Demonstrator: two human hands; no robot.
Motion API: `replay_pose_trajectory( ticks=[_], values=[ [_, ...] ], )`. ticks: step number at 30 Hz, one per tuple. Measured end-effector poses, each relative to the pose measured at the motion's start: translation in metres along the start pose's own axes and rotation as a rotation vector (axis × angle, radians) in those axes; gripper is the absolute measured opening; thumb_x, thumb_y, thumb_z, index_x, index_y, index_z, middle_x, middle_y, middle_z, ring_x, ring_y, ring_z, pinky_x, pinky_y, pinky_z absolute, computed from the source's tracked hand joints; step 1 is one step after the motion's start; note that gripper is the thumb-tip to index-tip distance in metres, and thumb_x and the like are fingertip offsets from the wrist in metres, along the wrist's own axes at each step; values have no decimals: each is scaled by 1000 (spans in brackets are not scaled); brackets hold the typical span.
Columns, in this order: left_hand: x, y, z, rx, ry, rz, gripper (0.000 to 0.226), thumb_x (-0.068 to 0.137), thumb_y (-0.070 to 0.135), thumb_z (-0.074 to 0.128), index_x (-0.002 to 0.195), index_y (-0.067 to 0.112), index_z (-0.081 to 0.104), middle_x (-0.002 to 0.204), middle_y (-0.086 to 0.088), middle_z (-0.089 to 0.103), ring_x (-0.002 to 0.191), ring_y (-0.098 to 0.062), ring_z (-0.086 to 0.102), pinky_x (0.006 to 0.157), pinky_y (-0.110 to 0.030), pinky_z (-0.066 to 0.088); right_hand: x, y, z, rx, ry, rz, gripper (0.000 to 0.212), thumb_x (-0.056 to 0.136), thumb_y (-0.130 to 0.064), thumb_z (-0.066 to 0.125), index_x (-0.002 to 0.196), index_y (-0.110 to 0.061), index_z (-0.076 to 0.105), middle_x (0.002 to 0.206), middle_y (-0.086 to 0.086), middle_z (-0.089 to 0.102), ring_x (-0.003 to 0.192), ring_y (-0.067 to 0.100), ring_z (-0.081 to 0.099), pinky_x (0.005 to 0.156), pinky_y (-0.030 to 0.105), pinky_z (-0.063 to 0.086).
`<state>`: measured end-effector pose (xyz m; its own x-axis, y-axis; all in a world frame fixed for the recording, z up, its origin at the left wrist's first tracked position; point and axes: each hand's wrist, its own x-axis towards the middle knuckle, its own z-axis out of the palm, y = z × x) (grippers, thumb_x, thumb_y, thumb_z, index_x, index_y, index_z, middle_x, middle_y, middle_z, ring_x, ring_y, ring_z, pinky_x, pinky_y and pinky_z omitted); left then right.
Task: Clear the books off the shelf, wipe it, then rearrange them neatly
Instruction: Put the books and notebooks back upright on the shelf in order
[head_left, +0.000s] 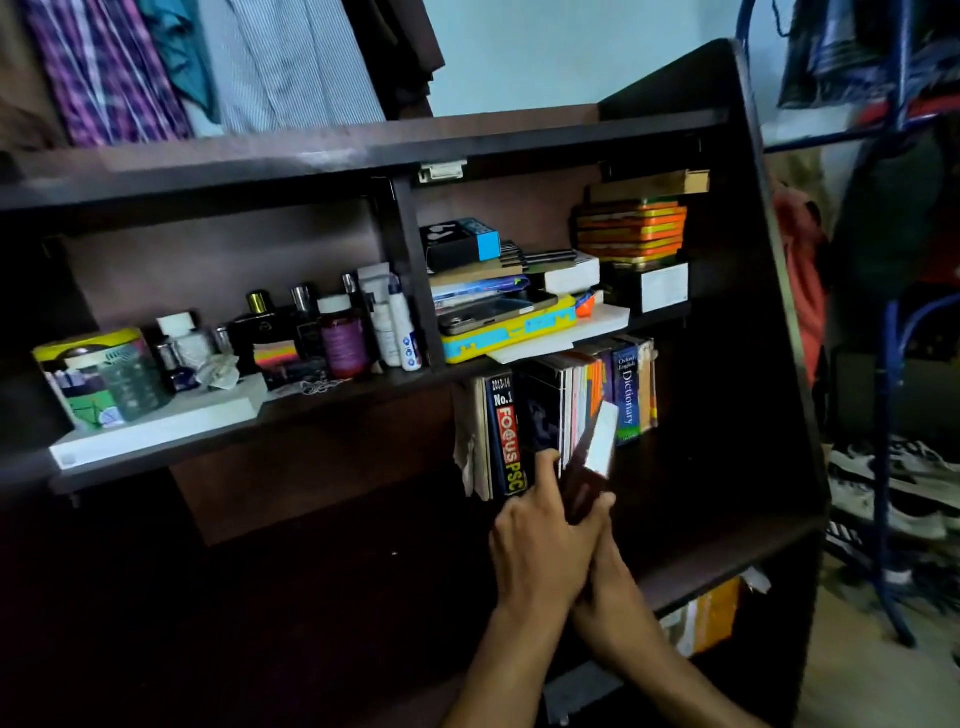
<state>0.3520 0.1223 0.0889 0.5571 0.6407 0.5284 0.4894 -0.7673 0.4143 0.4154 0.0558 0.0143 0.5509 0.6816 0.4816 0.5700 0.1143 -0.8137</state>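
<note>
A row of upright books (566, 410) stands at the back of the dark wooden shelf (727, 551), among them a blue "Focus PSC" book (504, 436) and a blue Oxford dictionary (627, 395). Both my hands hold one dark maroon book (592, 457), tilted, its white page edges facing me, in front of the row. My left hand (540, 540) grips its left side with fingers touching the row. My right hand (605, 566) sits just behind the left hand, gripping the book's lower right.
The shelf above carries bottles and jars (332, 332), a green-yellow tin (98, 379), stacked boxes, a phone on a yellow case (509, 327) and orange tins (631, 228). Clothes hang above. Shoes (893, 483) and a blue metal rack (888, 364) stand at the right.
</note>
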Motion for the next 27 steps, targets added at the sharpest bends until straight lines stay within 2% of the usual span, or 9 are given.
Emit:
replay_pose_trajectory(
  ticks=[3, 5, 9, 12, 15, 20, 22, 25, 27],
  values=[
    [16, -7, 3, -199, -4, -50, 65, 81, 75, 61, 134, 40, 46, 105, 9, 74, 98, -14, 70, 82, -31, 52, 17, 4, -2, -16, 55, 21, 88, 83, -51, 63, 156, -47, 12, 146, -15, 42, 126, -1, 55, 98, 26, 50],
    [21, -28, 16, -415, -96, -35, 66, 79, 72, 65, 136, 46, 48, 111, 14, 73, 96, -2, 70, 86, -29, 57, 31, 11, -9, -57, 55, 37, 82, 90, -47, 61, 158, -36, 16, 149, -7, 46, 126, 13, 59, 98, 39, 54],
    [21, -92, 54, -286, -199, 54, 55, 94, 62, 55, 146, 50, 41, 146, 12, 55, 131, -7, 54, 104, -21, 44, 63, 30, -15, -224, -8, 68, 67, 99, -34, 55, 153, -36, 16, 143, 4, 56, 118, 30, 63, 85, 31, 49],
    [25, -118, 74, -284, -206, -30, 67, 98, 50, 57, 155, 46, 22, 160, 10, 37, 142, -9, 42, 107, -20, 34, 84, 39, -15, -249, -76, 59, 71, 100, -27, 56, 154, -37, 11, 140, 1, 58, 117, 22, 63, 87, 27, 49],
    [26, -123, 85, -243, -256, 44, 76, 97, 50, 60, 155, 52, 12, 161, 18, 29, 141, -4, 40, 113, -25, 36, 100, 50, -14, -271, -80, 101, 68, 102, -27, 55, 154, -27, 10, 131, 5, 62, 109, 23, 67, 78, 27, 49],
    [25, -131, 89, -351, -242, -33, 78, 95, 42, 68, 155, 50, 19, 153, 14, 44, 121, 3, 55, 100, -20, 42, 103, 65, 1, -329, 31, 106, 63, 103, -32, 53, 153, -18, 17, 135, 13, 61, 110, 39, 66, 83, 48, 56],
    [26, -133, 91, -344, -237, -41, 79, 94, 41, 69, 156, 46, 20, 151, 12, 47, 121, 1, 56, 100, -23, 45, 103, 69, 1, -333, 21, 87, 63, 104, -34, 52, 154, -21, 16, 139, 10, 59, 114, 35, 64, 86, 47, 56],
    [26, -133, 92, -354, -245, -52, 76, 94, 42, 69, 155, 45, 24, 149, 9, 50, 122, 1, 56, 103, -29, 48, 104, 69, -1, -280, 17, 64, 64, 103, -37, 53, 155, -27, 17, 149, 1, 50, 125, 23, 58, 93, 37, 51],
    [26, -132, 90, -377, -242, -67, 73, 94, 40, 70, 152, 49, 26, 146, 8, 52, 118, 1, 57, 103, -30, 49, 104, 69, -1, -276, 10, 43, 63, 102, -38, 55, 153, -32, 18, 149, -3, 48, 125, 20, 58, 94, 41, 54]
  ],
)
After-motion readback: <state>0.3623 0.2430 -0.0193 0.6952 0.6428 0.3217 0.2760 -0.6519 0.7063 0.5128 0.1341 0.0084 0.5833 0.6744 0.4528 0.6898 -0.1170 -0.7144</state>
